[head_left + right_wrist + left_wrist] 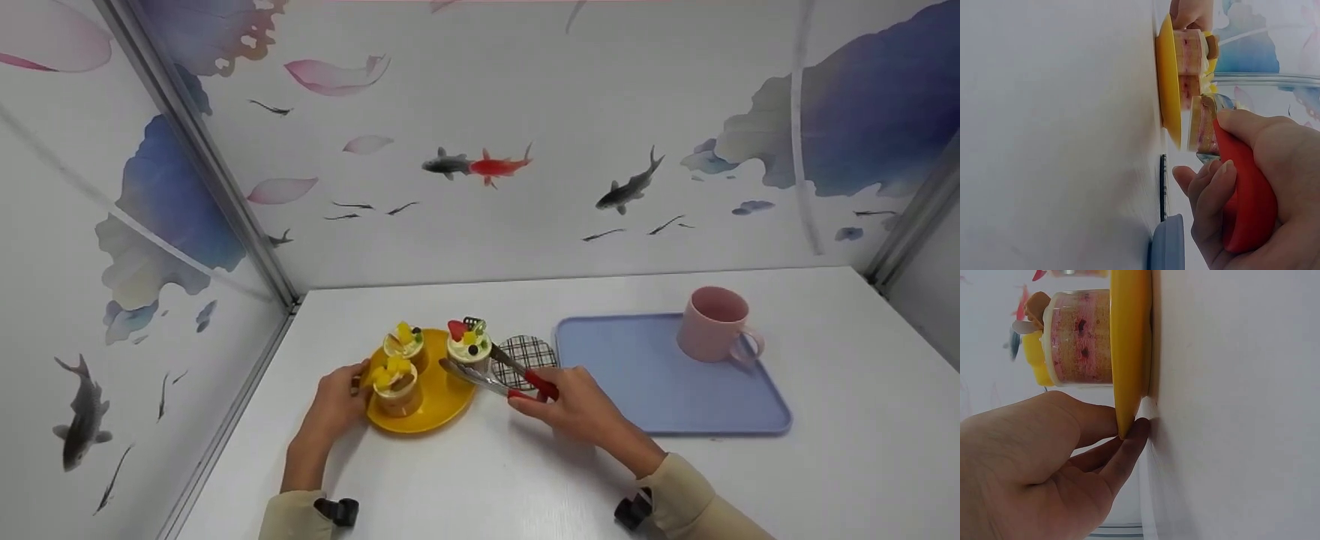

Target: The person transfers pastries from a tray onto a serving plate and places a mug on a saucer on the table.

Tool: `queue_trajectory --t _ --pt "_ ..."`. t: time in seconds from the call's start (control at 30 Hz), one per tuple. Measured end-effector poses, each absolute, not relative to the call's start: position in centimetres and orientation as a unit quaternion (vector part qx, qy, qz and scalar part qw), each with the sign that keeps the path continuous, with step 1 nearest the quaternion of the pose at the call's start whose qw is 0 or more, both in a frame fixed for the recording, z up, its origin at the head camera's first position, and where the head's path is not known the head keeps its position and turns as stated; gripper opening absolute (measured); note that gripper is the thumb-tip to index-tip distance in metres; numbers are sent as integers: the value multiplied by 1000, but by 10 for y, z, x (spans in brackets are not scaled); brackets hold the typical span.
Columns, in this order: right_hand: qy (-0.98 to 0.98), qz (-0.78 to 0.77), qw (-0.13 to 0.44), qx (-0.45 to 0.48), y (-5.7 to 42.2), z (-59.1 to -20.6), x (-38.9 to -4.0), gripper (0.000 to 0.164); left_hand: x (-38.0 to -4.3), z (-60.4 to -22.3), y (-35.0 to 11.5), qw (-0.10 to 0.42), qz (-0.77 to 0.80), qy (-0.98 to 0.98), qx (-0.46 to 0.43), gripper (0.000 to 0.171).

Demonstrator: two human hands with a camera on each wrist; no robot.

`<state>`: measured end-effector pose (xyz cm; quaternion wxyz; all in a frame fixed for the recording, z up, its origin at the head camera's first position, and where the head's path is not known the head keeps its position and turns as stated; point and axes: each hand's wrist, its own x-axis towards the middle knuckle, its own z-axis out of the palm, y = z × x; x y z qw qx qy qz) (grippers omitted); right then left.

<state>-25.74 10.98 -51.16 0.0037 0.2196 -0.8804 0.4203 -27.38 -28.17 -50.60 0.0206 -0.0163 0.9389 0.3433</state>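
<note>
My left hand (341, 401) pinches the left rim of a yellow plate (439, 409), thumb on top and fingers beneath in the left wrist view. Two dessert cups stand on the plate: a front cup (397, 401) and a back cup (405, 346), both topped with yellow pieces. In my right hand (574, 401) are red-handled metal tongs (491, 381). Their jaws are around a third dessert cup (469, 346), topped with strawberry and other fruit. The right wrist view shows this layered cake cup (1202, 125) slightly above the plate's right edge.
A round checked coaster (525, 352) lies between the plate and a blue tray (637, 401). On the tray's back right stands a pink mug (712, 330), handle to the right. White walls with painted fish border the table at the back and left.
</note>
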Motion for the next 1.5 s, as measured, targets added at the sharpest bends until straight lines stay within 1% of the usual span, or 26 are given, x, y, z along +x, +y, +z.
queue_trajectory --t 0.13,0.33,0.6,0.83,0.97,1.2,1.37,1.5 --pt "-879 427 -14 214 104 -512 -259 38 -273 -504 -281 15 340 940 -11 56" --pt "-875 432 -33 216 96 -513 -259 30 -273 -503 -282 17 340 940 -9 55" --pt "-878 428 -45 209 89 -515 -258 35 -272 -505 -282 21 346 938 -17 55" --pt "-880 425 -52 206 88 -515 -257 34 -273 -505 -281 25 345 938 -22 55" --pt "-883 416 -48 213 88 -517 -257 34 -273 -505 -281 24 346 938 -19 55" --pt "-886 404 -23 226 89 -519 -256 31 -272 -505 -280 13 340 940 -9 55" --pt "-886 401 -30 230 87 -517 -255 30 -271 -505 -281 17 345 939 -13 55" --pt "-887 404 -35 221 85 -516 -254 34 -271 -505 -281 18 347 938 -17 55"
